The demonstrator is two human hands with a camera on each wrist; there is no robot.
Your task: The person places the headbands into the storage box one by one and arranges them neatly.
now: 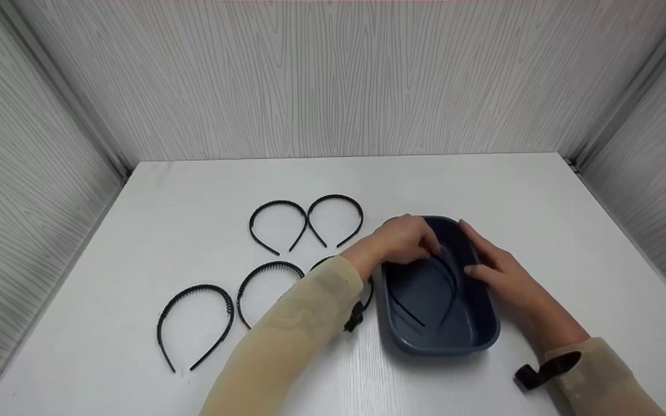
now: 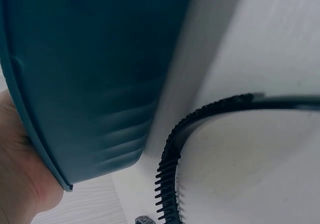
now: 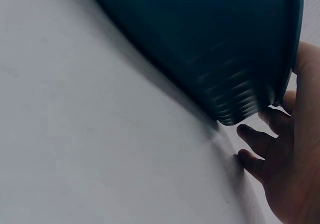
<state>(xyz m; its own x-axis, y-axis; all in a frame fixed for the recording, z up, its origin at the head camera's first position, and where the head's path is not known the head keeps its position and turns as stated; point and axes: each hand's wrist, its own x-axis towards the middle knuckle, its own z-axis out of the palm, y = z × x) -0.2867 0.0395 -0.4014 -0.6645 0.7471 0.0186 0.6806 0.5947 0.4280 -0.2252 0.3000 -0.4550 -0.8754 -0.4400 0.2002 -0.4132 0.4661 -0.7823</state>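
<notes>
A dark blue plastic basin (image 1: 393, 323) stands on the white table. My left hand (image 1: 405, 240) reaches over its left rim and pinches the curved top of a black headband (image 1: 453, 283), whose two ends point down toward the basin floor. At the right side, my right hand (image 1: 500, 274) grips the rim, its thumb over the inner wall. In the right wrist view, other fingers (image 3: 257, 141) spread below and outside the basin (image 3: 200, 39). From the left wrist, a toothed headband (image 2: 172, 169) shows on the table close by the basin's outer wall (image 2: 100, 84).
Left of the basin lie more black headbands: two touching at the back (image 1: 280, 202), one at the front left (image 1: 162, 318), one beside it (image 1: 241, 294), and another partly hidden under my left sleeve (image 1: 292, 335). Pale wood-grain panels (image 1: 333, 81) enclose the table's back and sides.
</notes>
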